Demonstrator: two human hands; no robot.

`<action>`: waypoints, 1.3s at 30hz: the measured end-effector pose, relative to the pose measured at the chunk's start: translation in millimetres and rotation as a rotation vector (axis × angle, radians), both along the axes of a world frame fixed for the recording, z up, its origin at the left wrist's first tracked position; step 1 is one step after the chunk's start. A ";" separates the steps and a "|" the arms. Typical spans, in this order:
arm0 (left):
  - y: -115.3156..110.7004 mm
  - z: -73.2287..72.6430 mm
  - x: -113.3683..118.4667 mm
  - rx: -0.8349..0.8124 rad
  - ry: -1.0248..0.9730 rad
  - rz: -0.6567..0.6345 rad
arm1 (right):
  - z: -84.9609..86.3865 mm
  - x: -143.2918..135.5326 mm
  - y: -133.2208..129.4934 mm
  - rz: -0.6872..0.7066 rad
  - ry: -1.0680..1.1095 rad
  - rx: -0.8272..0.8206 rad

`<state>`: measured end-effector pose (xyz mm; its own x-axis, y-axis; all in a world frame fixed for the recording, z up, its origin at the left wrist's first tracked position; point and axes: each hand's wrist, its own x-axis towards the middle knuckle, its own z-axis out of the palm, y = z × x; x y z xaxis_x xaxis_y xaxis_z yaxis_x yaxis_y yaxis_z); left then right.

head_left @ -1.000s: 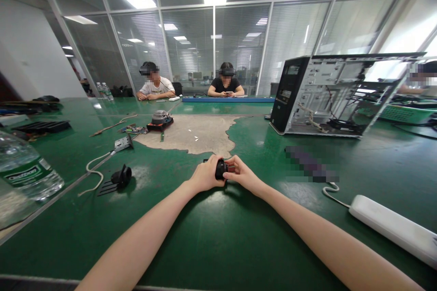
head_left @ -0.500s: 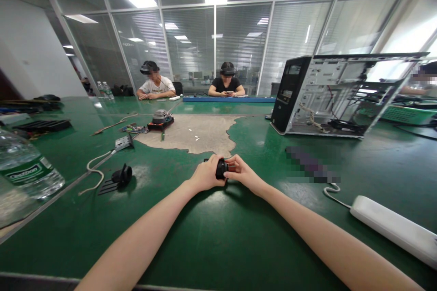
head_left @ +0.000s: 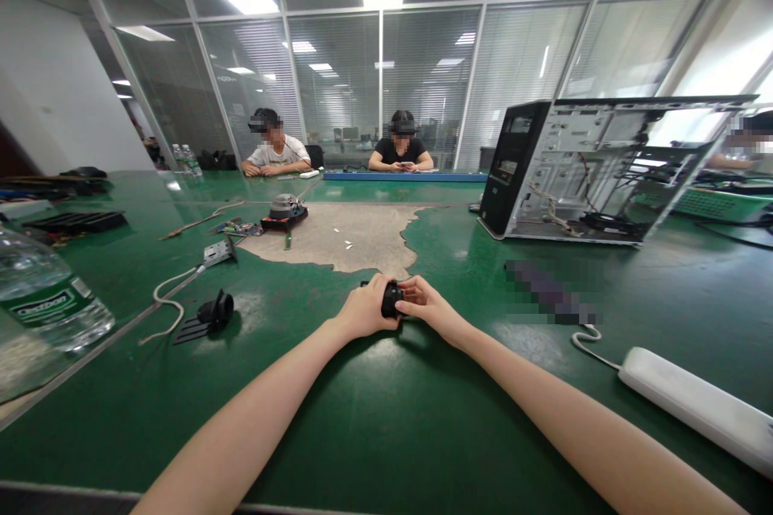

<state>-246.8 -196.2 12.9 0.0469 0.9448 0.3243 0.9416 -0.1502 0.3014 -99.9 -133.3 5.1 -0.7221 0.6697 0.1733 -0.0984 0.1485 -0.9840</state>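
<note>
A small black part (head_left: pixel 390 299) with a rounded shape is held between my two hands, just above the green tabletop; its exact kind cannot be made out. My left hand (head_left: pixel 365 308) wraps around it from the left and hides much of it. From the other side, my right hand (head_left: pixel 431 307) has its thumb and fingertips closed on the part's right end. Left of my hands lies another black plastic piece (head_left: pixel 216 310) with a round end and flat prongs.
An opened computer case (head_left: pixel 525 169) stands at right, near a white power strip (head_left: pixel 688 398). A large water bottle (head_left: pixel 48 298) is at left. A metal bracket with a cable (head_left: pixel 218 253) and a red-black component (head_left: pixel 283 213) lie further back. Two people sit across the table.
</note>
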 end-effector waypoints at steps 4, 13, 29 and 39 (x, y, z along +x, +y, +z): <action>0.2 -0.7 -0.8 0.004 0.012 0.000 | 0.7 0.9 -0.2 0.026 0.037 0.015; 0.2 -0.4 -0.2 0.001 0.006 0.005 | -0.5 -2.4 0.7 -0.080 -0.038 0.013; 1.6 -3.3 -2.2 0.047 0.032 -0.019 | -0.7 -2.5 0.8 -0.075 -0.029 0.003; 3.1 -5.8 -3.9 0.040 0.048 -0.016 | -1.0 0.3 1.6 0.028 0.025 0.017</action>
<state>-250.7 -193.1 7.1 0.0787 0.9301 0.3587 0.9521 -0.1768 0.2496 -99.6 -131.7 4.1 -0.7359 0.6461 0.2025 -0.1273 0.1617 -0.9786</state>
